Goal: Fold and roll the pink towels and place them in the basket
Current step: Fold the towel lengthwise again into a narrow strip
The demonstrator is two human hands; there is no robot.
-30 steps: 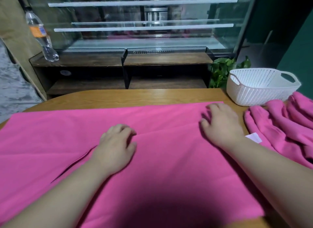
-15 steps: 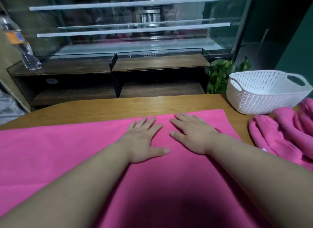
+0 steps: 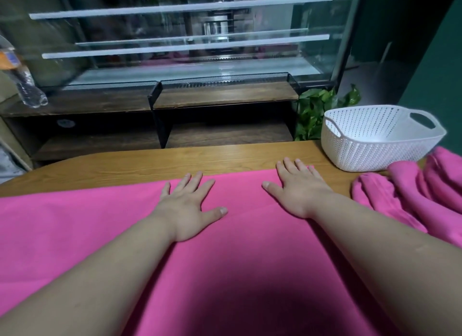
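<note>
- Head view: a pink towel [image 3: 100, 235] is spread flat over the wooden counter [image 3: 175, 164], and its far edge is reached by the fingertips of both hands.
- The left hand [image 3: 186, 210] and right hand [image 3: 300, 190] are laid palm-down on it, fingers [image 3: 197, 180] straight and spread, with nothing grasped.
- A white perforated basket [image 3: 375, 145] is seen at the right, just beside a bunched pile of pink towels [image 3: 412, 198].
- The spread cloth is smooth, and a faint crease is seen between the hands.

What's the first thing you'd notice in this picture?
A big bright pink towel covers the near side of the wooden table, with the left hand and right hand pressed flat on it. At the right are a white perforated plastic basket and a heap of crumpled pink towels.
</note>
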